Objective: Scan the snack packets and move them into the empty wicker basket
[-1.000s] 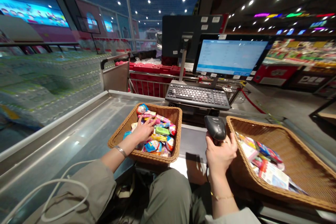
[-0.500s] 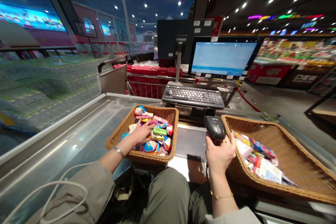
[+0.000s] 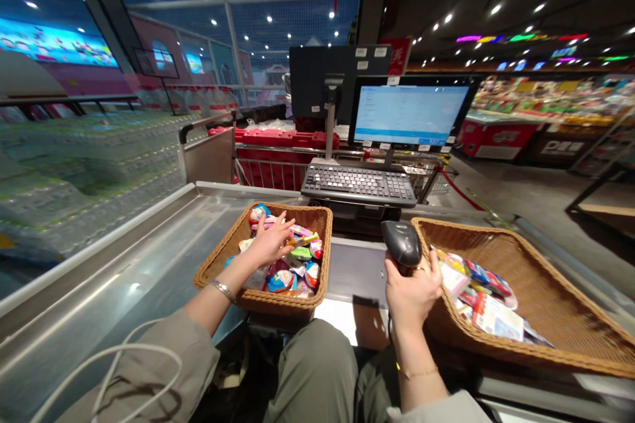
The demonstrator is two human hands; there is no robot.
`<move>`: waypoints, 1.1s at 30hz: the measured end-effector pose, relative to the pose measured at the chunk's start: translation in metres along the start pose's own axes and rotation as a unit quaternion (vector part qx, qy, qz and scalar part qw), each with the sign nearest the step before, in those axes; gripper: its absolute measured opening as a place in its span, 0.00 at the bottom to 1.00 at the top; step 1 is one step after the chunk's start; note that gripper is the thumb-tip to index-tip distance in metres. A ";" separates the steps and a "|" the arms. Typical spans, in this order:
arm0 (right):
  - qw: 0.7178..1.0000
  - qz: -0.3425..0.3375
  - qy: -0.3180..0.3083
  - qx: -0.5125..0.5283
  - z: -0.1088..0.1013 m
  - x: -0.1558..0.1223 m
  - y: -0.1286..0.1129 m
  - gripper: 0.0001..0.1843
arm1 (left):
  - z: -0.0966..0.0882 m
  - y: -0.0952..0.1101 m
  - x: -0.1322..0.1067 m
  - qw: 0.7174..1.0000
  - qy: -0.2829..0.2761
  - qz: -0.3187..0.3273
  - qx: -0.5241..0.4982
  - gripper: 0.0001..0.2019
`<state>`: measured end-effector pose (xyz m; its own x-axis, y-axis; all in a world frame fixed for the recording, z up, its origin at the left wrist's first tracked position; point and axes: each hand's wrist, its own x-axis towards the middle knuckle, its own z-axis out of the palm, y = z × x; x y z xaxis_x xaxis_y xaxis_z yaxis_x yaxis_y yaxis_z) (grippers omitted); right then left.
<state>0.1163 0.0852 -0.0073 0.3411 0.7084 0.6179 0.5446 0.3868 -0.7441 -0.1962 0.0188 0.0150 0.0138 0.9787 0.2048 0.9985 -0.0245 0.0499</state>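
Note:
My left hand is inside the left wicker basket, over a heap of small, brightly wrapped sweets and snacks. A slim yellow packet sticks out between its thumb and forefinger, which appear to pinch it; the other fingers are stretched out. My right hand is wrapped round the handle of a black barcode scanner, its head up and pointing forward. Beside that hand stands the right wicker basket, with several packets and a white-and-red package at its near left side.
Between the baskets lies a grey counter strip. Behind it are a keyboard and a lit monitor. A metal counter with a raised rim runs along the left. A pale cable loops over my left sleeve.
My left hand has risen slightly within the basket, and the yellow packet now shows at its fingertips above the green one. The right hand keeps hold of the scanner. The view has shifted slightly.

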 end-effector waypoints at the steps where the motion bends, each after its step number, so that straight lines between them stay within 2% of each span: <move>1: 1.000 -0.001 0.000 -0.002 0.000 0.000 0.001 0.25 | -0.001 0.004 0.004 1.000 0.003 -0.001 -0.006 0.04; 8: 1.000 -0.020 -0.016 0.002 0.000 0.000 0.007 0.25 | -0.001 0.034 0.032 0.999 0.041 -0.013 -0.011 0.05; 16: 0.994 -0.067 -0.084 0.010 -0.006 0.002 0.001 0.19 | -0.005 0.061 0.053 0.997 0.076 -0.020 0.009 0.06; 33: 0.988 -0.104 -0.115 -0.006 -0.006 0.003 0.006 0.16 | 0.006 0.082 0.070 0.994 0.100 -0.021 -0.031 0.06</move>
<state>0.1248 0.0859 -0.0086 0.0395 0.7304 0.6819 0.5942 0.5315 -0.6037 -0.1132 0.0869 0.0278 -0.0442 0.9190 0.3918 0.9926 -0.0040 0.1213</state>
